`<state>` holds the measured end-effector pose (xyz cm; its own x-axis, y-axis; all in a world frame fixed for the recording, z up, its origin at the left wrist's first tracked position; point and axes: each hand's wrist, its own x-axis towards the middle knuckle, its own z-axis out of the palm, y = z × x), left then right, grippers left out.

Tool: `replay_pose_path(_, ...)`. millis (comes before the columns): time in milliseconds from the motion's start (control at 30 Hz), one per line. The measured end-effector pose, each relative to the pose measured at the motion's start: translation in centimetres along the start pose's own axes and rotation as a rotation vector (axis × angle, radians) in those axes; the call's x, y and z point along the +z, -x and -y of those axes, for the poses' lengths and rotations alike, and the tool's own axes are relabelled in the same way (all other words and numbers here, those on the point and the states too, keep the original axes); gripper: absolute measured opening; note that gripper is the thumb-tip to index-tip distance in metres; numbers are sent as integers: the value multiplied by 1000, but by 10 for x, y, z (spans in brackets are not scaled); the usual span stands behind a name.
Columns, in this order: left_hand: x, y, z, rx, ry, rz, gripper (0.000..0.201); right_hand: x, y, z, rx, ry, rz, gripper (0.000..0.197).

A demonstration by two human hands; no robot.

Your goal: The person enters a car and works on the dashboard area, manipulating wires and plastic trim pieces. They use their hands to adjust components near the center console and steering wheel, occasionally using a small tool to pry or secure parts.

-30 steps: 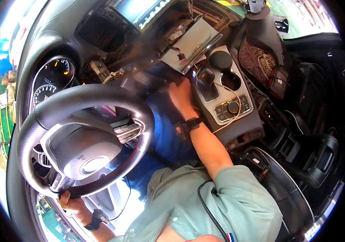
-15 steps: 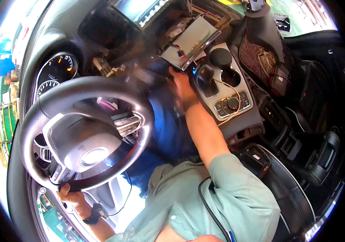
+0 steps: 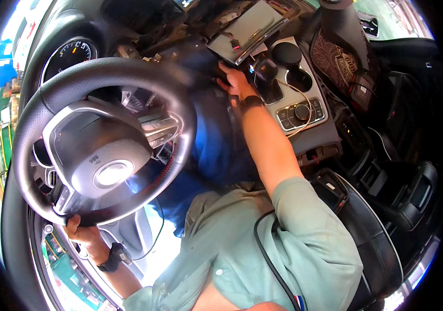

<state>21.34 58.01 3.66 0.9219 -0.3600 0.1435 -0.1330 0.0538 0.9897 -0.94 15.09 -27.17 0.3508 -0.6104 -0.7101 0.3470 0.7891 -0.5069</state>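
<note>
At the lower left rim of the black steering wheel (image 3: 154, 73), my left hand (image 3: 82, 233) is closed round it, with the thumb over the rim. My right arm stretches forward along the left side of the centre console (image 3: 312, 93). At its end, my right hand (image 3: 236, 81) sits just below a flat glossy screen panel (image 3: 247, 31), left of the gear lever (image 3: 266, 70). Its fingers point toward the panel's lower edge, with thumb and fingers apart and nothing visible between them. A small dark connector on wires (image 3: 234, 42) shows against the panel.
A pale cable (image 3: 310, 106) loops over the console beside the round control knob (image 3: 302, 112). The dashboard behind my right hand has exposed openings and brackets (image 3: 128, 52). Black seats (image 3: 371, 238) stand to the right. A thin dark cable (image 3: 160, 228) hangs near my left wrist.
The view has shifted, so the wheel, panel and console appear higher. My right hand, blurred before, is now sharper beneath the panel. My left hand stays on the wheel rim.
</note>
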Motion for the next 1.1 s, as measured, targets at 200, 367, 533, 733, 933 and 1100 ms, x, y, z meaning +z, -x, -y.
replay_pose_path(200,2,0,0,-31,-45,2,46,-7,-25,-10,35,39,-41,37)
replay_pose_path(367,0,1,2,4,-2,79,52,-1,-22,-8,-10,29,-30,38)
replay_pose_path(533,-15,-5,5,-40,-72,-36,48,2,-14,-10,58,-1,-101,39)
replay_pose_path(733,-31,-1,-4,-50,-66,66,51,-13,-30,-31,-20,-18,-8,41)
replay_pose_path(933,-21,-12,-15,-176,-153,31,41,-15,-30,-25,-382,261,-290,57)
replay_pose_path(1100,-65,62,-60,-27,-260,-204,45,38,24,-24,-474,339,-99,52)
